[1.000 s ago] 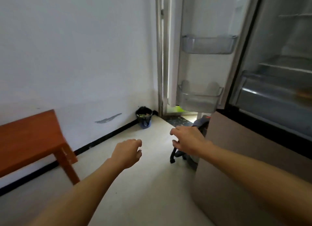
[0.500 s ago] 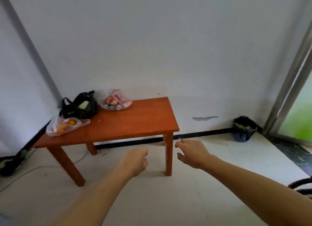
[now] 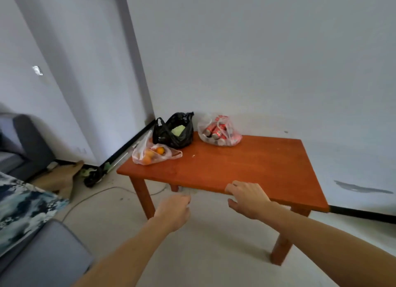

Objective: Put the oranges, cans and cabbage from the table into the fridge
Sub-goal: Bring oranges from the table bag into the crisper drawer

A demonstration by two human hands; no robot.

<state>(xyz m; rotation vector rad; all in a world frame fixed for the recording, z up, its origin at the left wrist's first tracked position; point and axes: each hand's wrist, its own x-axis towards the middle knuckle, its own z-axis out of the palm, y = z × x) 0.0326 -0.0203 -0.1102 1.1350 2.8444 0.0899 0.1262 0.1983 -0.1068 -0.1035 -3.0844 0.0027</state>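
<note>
the worktop [image 3: 246, 162] is a red-brown wooden table set with its far edge against a white wall [image 3: 257, 51]. three bags are grouped at its far left part. a clear plastic bag [image 3: 140, 156] holding the oranges [image 3: 159, 150] is located at the left edge, just short of the far left corner. a black bag [image 3: 162, 134] is placed at the far left corner, touching the clear bag; its mouth is open and the pale green cabbage [image 3: 178, 131] is visible inside. a second clear bag [image 3: 232, 140] containing the red cans [image 3: 216, 133] is positioned at the far edge, just beside the black bag on its right. the rest of the surface is seen as bare wood.

the left grip [image 3: 173, 211] is held over the floor [image 3: 203, 254], in front of the near edge by the near left leg; its fingers are loosely curled and nothing is held. the right grip [image 3: 248, 199] is held at the near edge, near its middle, with fingers relaxed and slightly apart, and nothing is held. whether its fingertips touch the edge cannot be told. both are well apart from the bags.

a grey sofa [image 3: 27, 141] and a blue patterned cloth [image 3: 19, 205] are seen at the left.
</note>
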